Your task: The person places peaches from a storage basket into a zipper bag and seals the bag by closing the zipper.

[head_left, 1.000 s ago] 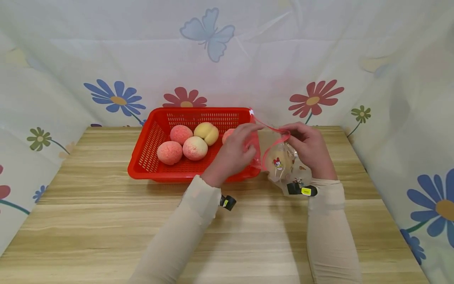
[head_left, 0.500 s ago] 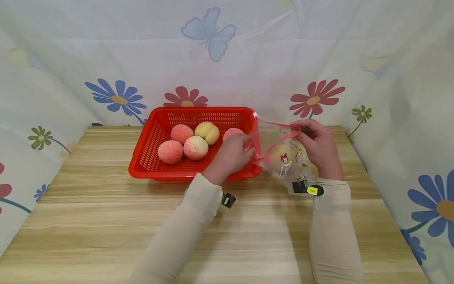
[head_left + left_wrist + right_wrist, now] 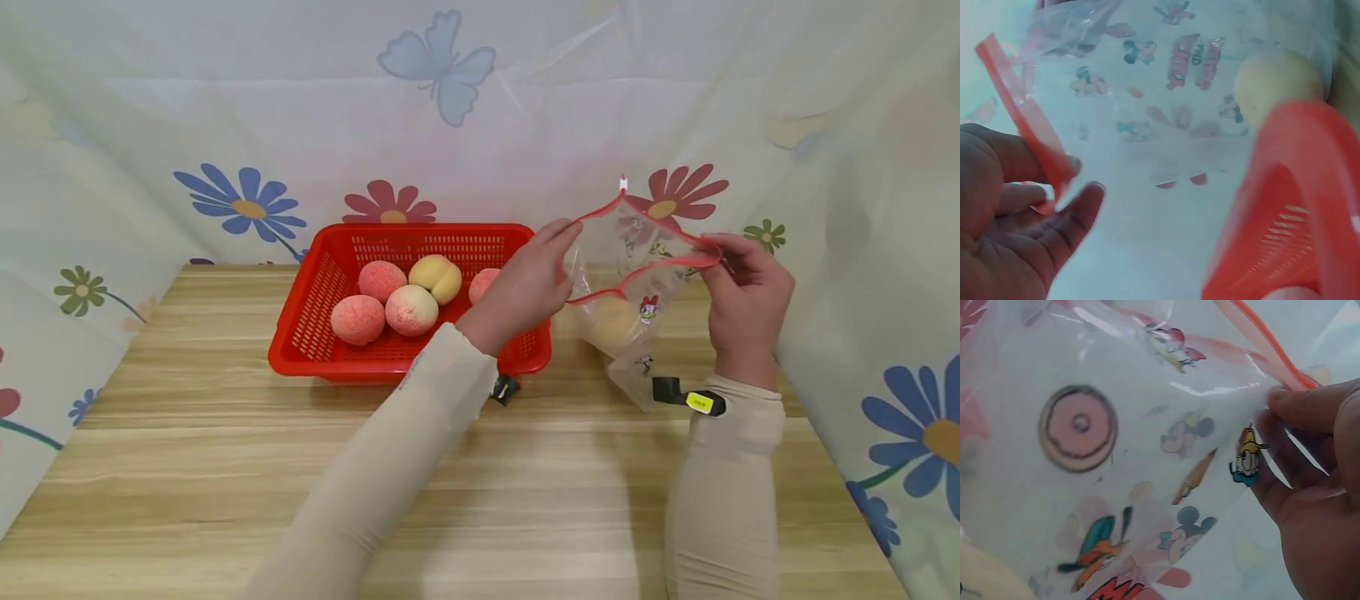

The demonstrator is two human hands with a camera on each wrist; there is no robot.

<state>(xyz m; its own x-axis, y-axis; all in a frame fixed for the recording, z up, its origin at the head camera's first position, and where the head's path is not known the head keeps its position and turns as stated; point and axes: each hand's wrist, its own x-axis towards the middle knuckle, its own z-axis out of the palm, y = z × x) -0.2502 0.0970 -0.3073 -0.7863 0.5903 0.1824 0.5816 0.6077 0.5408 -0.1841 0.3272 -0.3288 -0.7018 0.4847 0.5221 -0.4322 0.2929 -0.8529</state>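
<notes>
A clear zip bag [image 3: 667, 287] with a red zip strip and cartoon prints hangs with its mouth spread wide. Low inside it lies a pale yellow peach [image 3: 611, 323], seen through the plastic. My left hand [image 3: 528, 279] pinches the left side of the mouth, above the basket's right end; in the left wrist view its fingers [image 3: 1019, 153] lie about the red strip. At the opposite corner, my right hand [image 3: 750, 296] grips the strip between thumb and fingers, as the right wrist view also shows. A white slider tab [image 3: 623, 184] tops the bag's far corner.
A red plastic basket [image 3: 300, 367] stands left of the bag on the wood-grain table [image 3: 225, 467]. It holds several pink and yellow peaches [image 3: 412, 310], one partly hidden behind my left hand. Flower-printed cloth [image 3: 480, 150] hangs behind and at both sides.
Both hands have moved right and up, carrying the bag. Its mouth has spread wider, and the slider end has come away from the basket's rim. The peaches in the basket stay put.
</notes>
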